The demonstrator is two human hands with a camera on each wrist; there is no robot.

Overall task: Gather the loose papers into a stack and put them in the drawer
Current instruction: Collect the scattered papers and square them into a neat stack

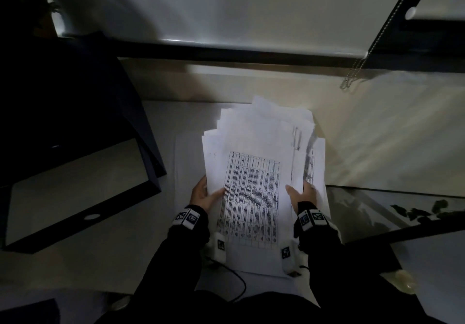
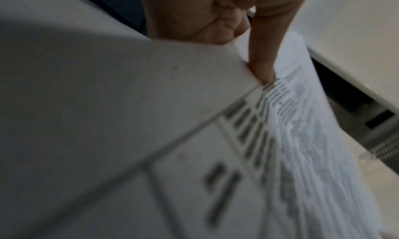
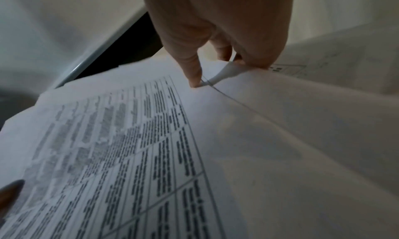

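Note:
A fanned, uneven stack of white papers, its top sheet printed with a table, is held in front of me by both hands. My left hand grips its left edge, thumb on top of the sheet. My right hand grips the right side, thumb pressed on the top sheet and fingers curled round the edge of some sheets. More white sheets lie flat underneath on the pale surface. An open dark drawer with a pale bottom stands to the left.
A dark cabinet body rises behind the drawer. A beaded blind cord hangs at the upper right. Dark leaves lie on a glass-like panel to the right. A thin black cable loops near my knees.

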